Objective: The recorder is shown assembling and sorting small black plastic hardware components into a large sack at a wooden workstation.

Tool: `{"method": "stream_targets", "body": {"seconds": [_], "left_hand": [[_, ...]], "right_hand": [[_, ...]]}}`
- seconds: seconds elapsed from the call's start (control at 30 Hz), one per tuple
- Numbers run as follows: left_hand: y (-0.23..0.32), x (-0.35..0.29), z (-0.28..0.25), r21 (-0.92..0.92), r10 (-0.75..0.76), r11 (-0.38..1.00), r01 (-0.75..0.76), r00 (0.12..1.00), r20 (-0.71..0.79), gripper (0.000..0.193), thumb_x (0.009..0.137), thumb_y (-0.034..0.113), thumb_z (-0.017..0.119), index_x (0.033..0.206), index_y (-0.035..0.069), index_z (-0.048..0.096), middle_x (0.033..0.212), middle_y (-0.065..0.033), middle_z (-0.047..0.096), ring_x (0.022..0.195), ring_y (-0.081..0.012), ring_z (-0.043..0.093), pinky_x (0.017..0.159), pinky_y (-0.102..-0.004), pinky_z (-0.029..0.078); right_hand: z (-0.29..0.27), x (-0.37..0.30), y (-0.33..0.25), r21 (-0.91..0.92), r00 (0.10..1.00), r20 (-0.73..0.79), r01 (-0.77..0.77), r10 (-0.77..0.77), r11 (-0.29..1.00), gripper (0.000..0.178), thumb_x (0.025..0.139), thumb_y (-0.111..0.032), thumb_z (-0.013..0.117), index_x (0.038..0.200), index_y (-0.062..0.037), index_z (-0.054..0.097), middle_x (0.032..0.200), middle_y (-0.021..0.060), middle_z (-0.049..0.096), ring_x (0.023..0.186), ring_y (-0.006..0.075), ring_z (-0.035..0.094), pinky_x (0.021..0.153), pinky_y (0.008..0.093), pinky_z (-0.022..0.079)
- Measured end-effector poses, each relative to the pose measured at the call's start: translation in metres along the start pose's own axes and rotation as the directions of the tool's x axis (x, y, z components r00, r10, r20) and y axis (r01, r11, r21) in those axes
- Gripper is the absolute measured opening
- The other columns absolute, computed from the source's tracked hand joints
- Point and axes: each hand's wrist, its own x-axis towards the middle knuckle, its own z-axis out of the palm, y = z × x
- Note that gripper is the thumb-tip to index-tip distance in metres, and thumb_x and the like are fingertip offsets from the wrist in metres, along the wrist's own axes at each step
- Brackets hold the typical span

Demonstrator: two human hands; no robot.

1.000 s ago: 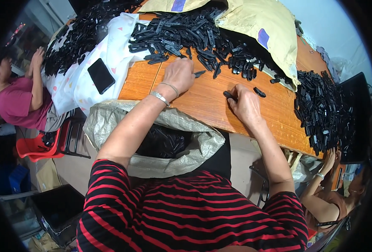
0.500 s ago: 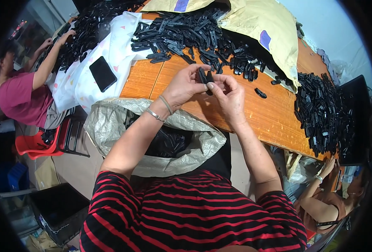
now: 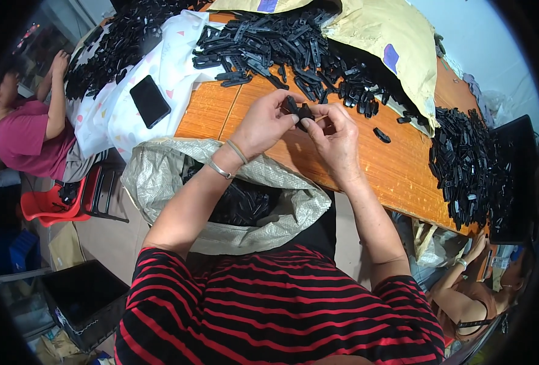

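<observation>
Over the near edge of the wooden table, my left hand (image 3: 262, 126) pinches a small black plastic piece (image 3: 291, 105) between thumb and fingers. My right hand (image 3: 337, 139) grips another black plastic piece (image 3: 305, 114) against it, and the two touch at an angle. Fingertips cover parts of both, so whether they are joined cannot be made out. Just beyond my hands lies a heap of long black plastic parts (image 3: 263, 42), with shorter black pieces (image 3: 359, 97) to its right. Below my forearms an open woven sack (image 3: 160, 176) holds a black plastic bag (image 3: 245, 204).
A phone (image 3: 149, 101) rests on a white patterned sheet (image 3: 120, 121). One loose black piece (image 3: 381, 135) lies on the table (image 3: 397, 173). A yellowish paper sack (image 3: 367, 36) spills parts. Co-workers sit left (image 3: 32, 140) and lower right (image 3: 470, 298), near more black heaps (image 3: 464, 164).
The two pieces between my fingers have gone from nearly upright and side by side to tilted against each other. At the left, the co-worker's hands have drawn back from the heap.
</observation>
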Motion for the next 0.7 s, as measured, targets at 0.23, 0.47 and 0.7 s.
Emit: {"method": "stream_targets", "body": {"seconds": [0.23, 0.47, 0.7], "left_hand": [[-0.002, -0.003, 0.004, 0.200, 0.128, 0.973, -0.111, 0.989, -0.074, 0.034, 0.085, -0.002, 0.061, 0.119, -0.002, 0.057, 0.092, -0.0054, 0.064, 0.081, -0.0092, 0.061, 0.072, -0.0239, 0.051], [0.022, -0.026, 0.023, 0.073, 0.147, 0.987, -0.142, 0.986, -0.077, 0.049, 0.089, -0.001, 0.062, 0.133, -0.006, 0.044, 0.104, -0.0066, 0.060, 0.095, -0.0098, 0.060, 0.084, -0.0231, 0.051], [0.026, -0.033, 0.031, 0.443, 0.425, 0.838, -0.319, 0.891, -0.162, 0.035, 0.083, 0.001, 0.067, 0.117, -0.003, 0.057, 0.102, -0.0124, 0.062, 0.087, -0.0182, 0.065, 0.076, -0.0300, 0.056]], "right_hand": [[0.004, 0.002, 0.001, 0.006, 0.999, -0.011, 0.034, -0.034, 0.999, 0.017, 0.077, 0.002, 0.075, 0.090, 0.0000, 0.064, 0.082, 0.0026, 0.056, 0.064, 0.0058, 0.055, 0.058, 0.0212, 0.047], [0.001, 0.001, -0.006, -0.080, 0.978, -0.057, 0.197, -0.202, 0.977, 0.020, 0.075, 0.007, 0.073, 0.089, 0.0000, 0.061, 0.084, 0.0062, 0.056, 0.066, 0.0097, 0.057, 0.057, 0.0222, 0.048], [-0.001, 0.002, -0.016, -0.057, 0.945, -0.066, 0.316, -0.319, 0.947, 0.026, 0.074, 0.007, 0.073, 0.095, -0.0001, 0.060, 0.091, 0.0077, 0.059, 0.078, 0.0125, 0.061, 0.066, 0.0253, 0.053]]}}
